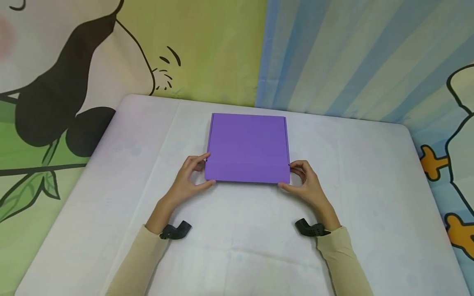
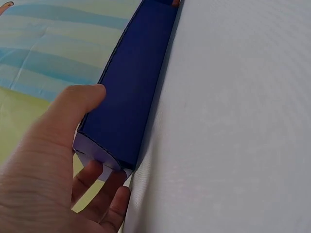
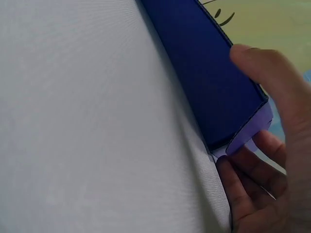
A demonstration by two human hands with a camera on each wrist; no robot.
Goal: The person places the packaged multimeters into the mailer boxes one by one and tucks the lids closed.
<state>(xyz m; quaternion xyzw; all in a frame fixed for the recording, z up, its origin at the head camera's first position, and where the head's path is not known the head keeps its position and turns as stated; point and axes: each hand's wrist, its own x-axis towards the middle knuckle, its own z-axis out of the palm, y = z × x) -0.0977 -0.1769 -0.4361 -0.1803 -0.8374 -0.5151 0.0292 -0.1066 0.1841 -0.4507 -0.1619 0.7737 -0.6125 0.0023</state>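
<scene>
A flat purple cardboard box [image 1: 247, 142] lies with its lid down on the white-covered table. My left hand [image 1: 188, 176] holds its near left corner, thumb at the front edge and fingers along the left side. At the near right corner my right hand [image 1: 306, 181] grips in the mirrored way. The left wrist view shows the box's front face [image 2: 131, 73] in dark shade, with the thumb on its upper edge and fingertips at the end flap [image 2: 95, 151]. In the right wrist view, fingers touch the other end flap [image 3: 250, 130].
White cloth [image 1: 237, 263] covers the table, with soft creases. Behind it hangs a printed backdrop [image 1: 207, 49] with cartoon figures and blue stripes. A black wrist device [image 1: 175, 230] sits on the left wrist, and another black device [image 1: 312, 228] on the right.
</scene>
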